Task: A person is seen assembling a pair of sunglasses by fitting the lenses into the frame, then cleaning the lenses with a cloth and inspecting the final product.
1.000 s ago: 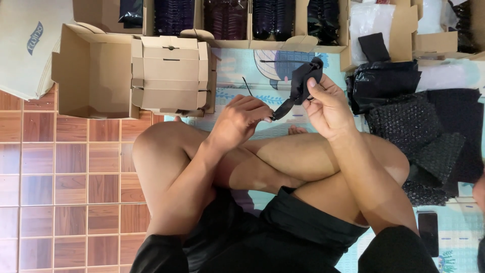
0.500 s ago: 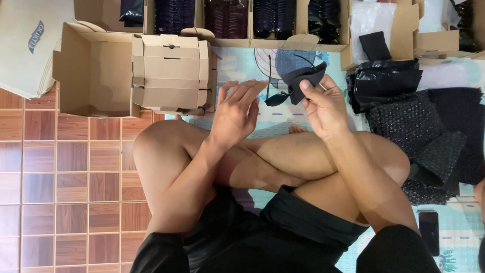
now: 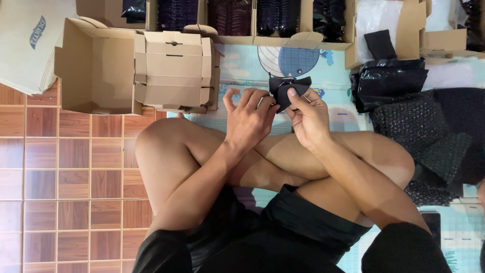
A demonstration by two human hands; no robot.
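Note:
I sit cross-legged on the floor. A small black soft item (image 3: pixel 286 90), part folded with two flaps sticking out at its top, is held above my shins. My right hand (image 3: pixel 309 117) pinches it from the right, thumb pressed on its face. My left hand (image 3: pixel 250 117) grips its left edge, with the fingers partly spread. What is inside the black item is hidden.
A stack of folded cardboard boxes (image 3: pixel 173 72) stands at the upper left beside an open carton (image 3: pixel 91 71). Cardboard trays of dark goods (image 3: pixel 283 17) line the top. Black bubble wrap (image 3: pixel 429 131) and black plastic bags (image 3: pixel 389 81) lie at the right. Brown tiles (image 3: pixel 65 177) cover the left.
The black item has been lowered from up at the right to between both hands and folded more compactly. My left hand moved right onto its edge.

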